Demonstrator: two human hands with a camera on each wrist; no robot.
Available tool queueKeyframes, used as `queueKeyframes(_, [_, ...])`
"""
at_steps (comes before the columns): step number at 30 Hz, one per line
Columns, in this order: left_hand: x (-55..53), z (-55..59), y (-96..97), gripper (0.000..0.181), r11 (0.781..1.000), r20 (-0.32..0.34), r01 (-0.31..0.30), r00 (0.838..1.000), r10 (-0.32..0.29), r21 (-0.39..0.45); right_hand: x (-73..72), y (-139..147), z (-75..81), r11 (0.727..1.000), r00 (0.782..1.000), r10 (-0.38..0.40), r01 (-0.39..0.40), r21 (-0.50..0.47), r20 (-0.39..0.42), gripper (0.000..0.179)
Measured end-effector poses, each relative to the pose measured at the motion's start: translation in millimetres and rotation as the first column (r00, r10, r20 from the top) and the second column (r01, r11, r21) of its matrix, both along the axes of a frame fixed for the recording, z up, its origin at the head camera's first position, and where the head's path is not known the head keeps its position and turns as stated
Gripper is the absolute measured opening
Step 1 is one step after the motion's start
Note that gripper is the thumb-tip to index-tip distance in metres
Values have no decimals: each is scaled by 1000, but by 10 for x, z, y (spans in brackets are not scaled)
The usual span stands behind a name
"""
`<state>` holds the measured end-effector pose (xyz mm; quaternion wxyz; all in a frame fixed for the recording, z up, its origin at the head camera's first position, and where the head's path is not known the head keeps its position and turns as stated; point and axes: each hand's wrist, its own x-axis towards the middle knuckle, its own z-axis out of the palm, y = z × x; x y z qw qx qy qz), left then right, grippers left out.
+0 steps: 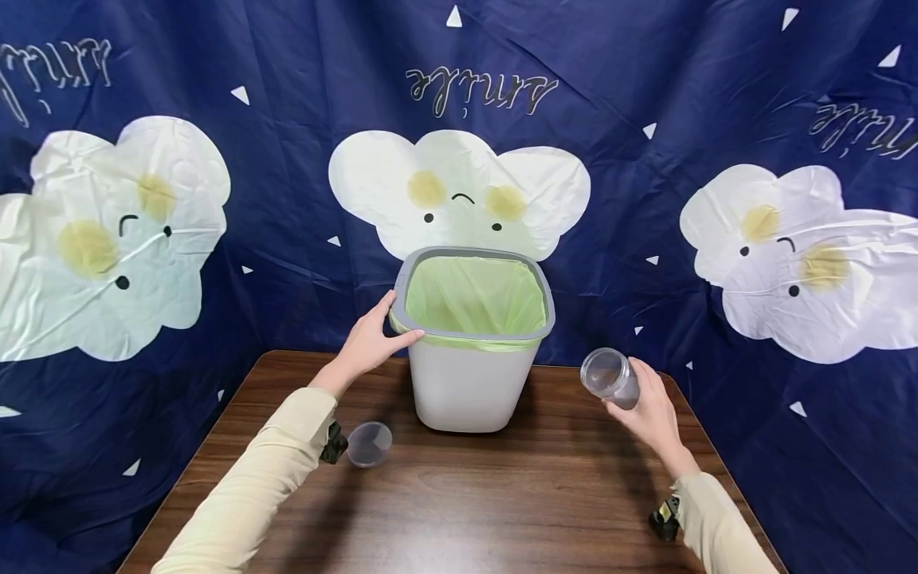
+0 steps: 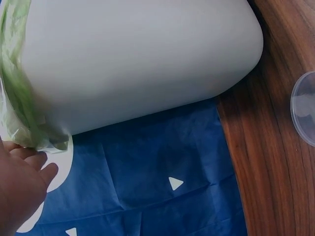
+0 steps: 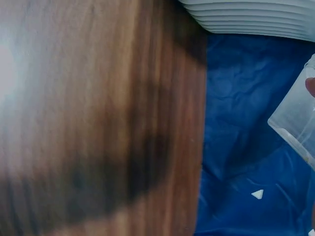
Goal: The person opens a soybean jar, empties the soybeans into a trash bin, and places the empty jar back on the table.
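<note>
A light grey trash bin (image 1: 469, 387) with a darker rim stands upright at the back of the table, lined with a green plastic bag (image 1: 476, 295). My left hand (image 1: 369, 339) grips the bin's rim at its left corner, thumb toward the front; in the left wrist view the fingers (image 2: 37, 160) curl by the bag's edge. Off to the right, my right hand (image 1: 654, 410) holds a clear plastic jar (image 1: 610, 376) above the table, tilted with its uncovered mouth toward the bin. Part of this jar (image 3: 300, 118) shows in the right wrist view.
A clear round lid (image 1: 369, 444) lies on the brown wooden table (image 1: 459, 510), near my left wrist. Dark blue cloth (image 1: 287, 199) with white cloud prints hangs behind the table and along both sides.
</note>
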<state>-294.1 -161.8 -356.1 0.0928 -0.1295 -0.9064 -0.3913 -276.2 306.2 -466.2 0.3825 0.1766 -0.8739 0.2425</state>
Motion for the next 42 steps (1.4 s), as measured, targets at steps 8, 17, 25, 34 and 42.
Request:
queueKeyframes(8, [2,-6,-8,94,1000,-7,0,1000,0,3,99,-77,-287,981,996,-44,57,-183,75,80])
queueKeyframes(17, [21,3,-7,95,1000,-2,-2,1000,2,9,222,-168,-631,959,988,-72,107,-264,140,80])
queueKeyframes(25, [25,10,-3,96,1000,6,-3,1000,3,6,306,-246,-849,942,978,-78,135,-307,191,79])
queueKeyframes(34, [32,11,-8,95,1000,10,2,1000,-2,12,386,-369,-1016,909,964,-88,180,-376,249,76])
queueKeyframes(42, [27,7,-1,94,1000,8,2,1000,-2,12,455,-428,-1160,881,948,-97,224,-417,304,75])
